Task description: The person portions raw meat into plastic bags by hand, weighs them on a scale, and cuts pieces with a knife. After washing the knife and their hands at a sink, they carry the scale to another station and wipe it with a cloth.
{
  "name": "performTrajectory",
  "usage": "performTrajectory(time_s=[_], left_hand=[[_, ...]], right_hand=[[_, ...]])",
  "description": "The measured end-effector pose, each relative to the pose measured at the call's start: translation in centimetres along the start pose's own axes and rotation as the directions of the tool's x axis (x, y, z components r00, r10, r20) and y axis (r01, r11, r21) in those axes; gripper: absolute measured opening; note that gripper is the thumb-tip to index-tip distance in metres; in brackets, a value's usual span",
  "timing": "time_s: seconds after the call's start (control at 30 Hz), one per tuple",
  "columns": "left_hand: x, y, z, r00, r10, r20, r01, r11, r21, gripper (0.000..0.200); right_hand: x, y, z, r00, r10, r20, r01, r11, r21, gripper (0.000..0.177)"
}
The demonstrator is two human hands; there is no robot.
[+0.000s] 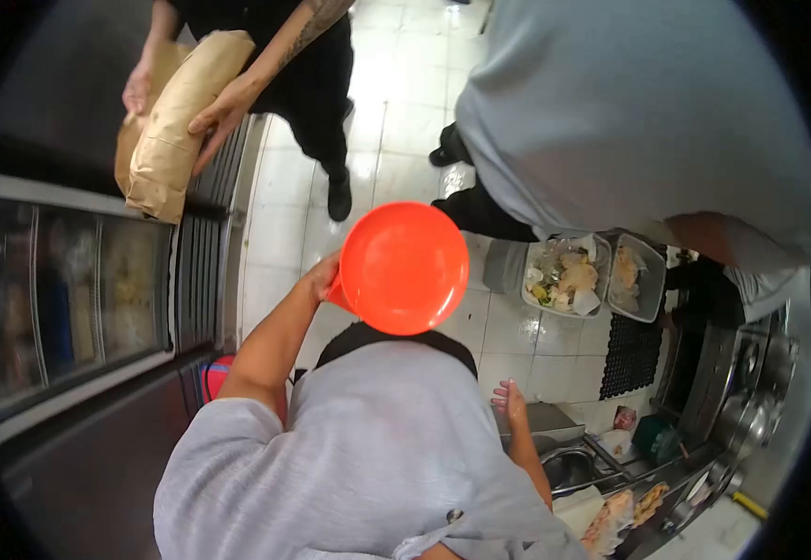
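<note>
Risk, as judged: the orange bowl (403, 268) is carried by one edge only, raised and tipped with its round face toward the camera, so a jolt could lever it out of the fingers. The likely cause is crowding. A person in a grey shirt (648, 112) stands close on the right. On the left, a co-worker's hand (223, 110) steadies brown paper bags (176, 121) on top of the glass-fronted chiller (69, 299). A bumped elbow from either side would be enough. The tiled floor (396, 103) shines and is possibly wet, though glare and lens distortion leave that uncertain. A slip there would drop the bowl toward the two food trays (569, 275) beside the black mat (631, 355). Position: the left hand (321, 280) is clenched on the bowl's left rim. The bulk of the bowl lies to the right of the grip and slightly above it, unsupported, in front of the chest. The right hand (508, 401) is released, fingers straight, grasping nothing. It hangs just above the corner of the steel sink (564, 462), below the bowl and apart from it.
</note>
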State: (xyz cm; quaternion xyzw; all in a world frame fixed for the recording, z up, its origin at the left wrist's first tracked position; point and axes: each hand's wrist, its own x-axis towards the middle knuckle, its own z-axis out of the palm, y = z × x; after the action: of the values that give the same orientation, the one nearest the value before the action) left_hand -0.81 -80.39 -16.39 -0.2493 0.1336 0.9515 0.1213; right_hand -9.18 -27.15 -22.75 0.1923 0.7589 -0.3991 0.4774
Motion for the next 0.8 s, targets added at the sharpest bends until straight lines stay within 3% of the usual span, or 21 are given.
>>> performTrajectory(time_s=[0.17, 0.4, 0.63, 0.8], left_hand=[[-0.2, -2.2, -0.1, 0.971, 0.223, -0.088, -0.233, 0.965, -0.122, 0.045], [2.9, -1.4, 0.3, 0.902, 0.426, -0.074, -0.432, 0.886, -0.168, 0.052], [6.8, 5.0, 2.1, 0.808, 0.566, -0.163, -0.589, 0.778, -0.219, 0.054], [11.7, 14.5, 1.6, 0.805, 0.588, -0.078, -0.588, 0.773, -0.236, 0.065]], right_hand=[[3.6, -0.8, -5.4, 0.991, 0.13, 0.023, -0.129, 0.991, -0.035, 0.071], [7.2, -11.1, -7.2, 0.998, -0.065, -0.021, 0.065, 0.998, -0.023, 0.071], [10.7, -16.8, -3.9, 0.999, -0.035, 0.036, 0.038, 0.997, -0.073, 0.07], [13.1, -18.5, -1.6, 0.997, 0.073, 0.028, -0.069, 0.991, -0.117, 0.071]])
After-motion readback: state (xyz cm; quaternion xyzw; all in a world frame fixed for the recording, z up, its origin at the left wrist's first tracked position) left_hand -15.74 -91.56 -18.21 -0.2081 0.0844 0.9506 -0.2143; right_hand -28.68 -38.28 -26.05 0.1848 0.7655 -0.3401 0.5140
